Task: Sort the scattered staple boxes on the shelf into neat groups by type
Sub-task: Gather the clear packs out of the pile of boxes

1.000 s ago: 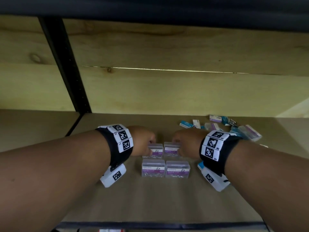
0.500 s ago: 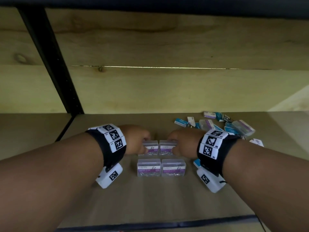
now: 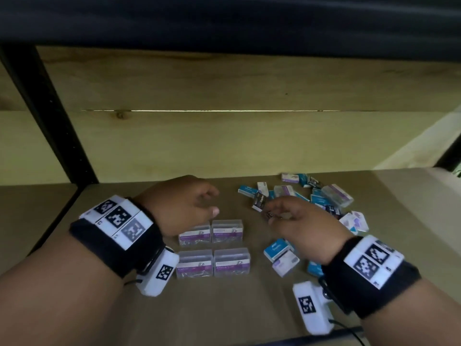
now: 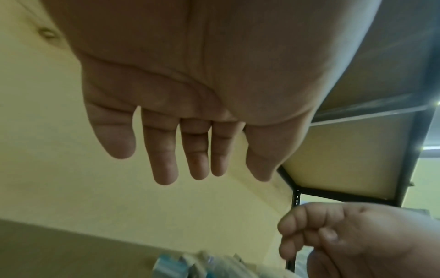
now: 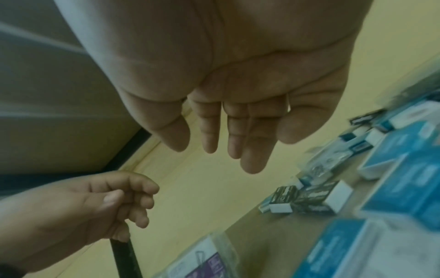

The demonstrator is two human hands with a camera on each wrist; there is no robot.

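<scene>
Four clear boxes with purple labels [image 3: 214, 248] sit in a tidy two-by-two block on the shelf [image 3: 224, 310]. My left hand [image 3: 213, 202] hovers just above the back-left box, fingers relaxed and empty; the left wrist view shows the left hand's fingers [image 4: 164, 169] hanging loose. My right hand [image 3: 277, 211] is over the near edge of the scattered pile [image 3: 316, 198] of blue, white-purple and small black boxes, holding nothing; its fingers [image 5: 252, 159] are straight in the right wrist view. A small black box [image 3: 259, 202] lies just beyond the fingertips. A blue box [image 3: 278, 248] and a white-purple box [image 3: 285, 263] lie under my right wrist.
A black upright post [image 3: 50, 108] stands at the back left, and the wooden back panel [image 3: 224, 146] closes the shelf behind. The shelf's dark front edge [image 3: 274, 342] runs along the bottom. Another clear box [image 3: 336, 196] lies tilted in the pile at the right.
Both hands have come off the two back clear boxes. The left hand lifted slightly; the right hand moved right to the scattered pile. The head view has shifted closer.
</scene>
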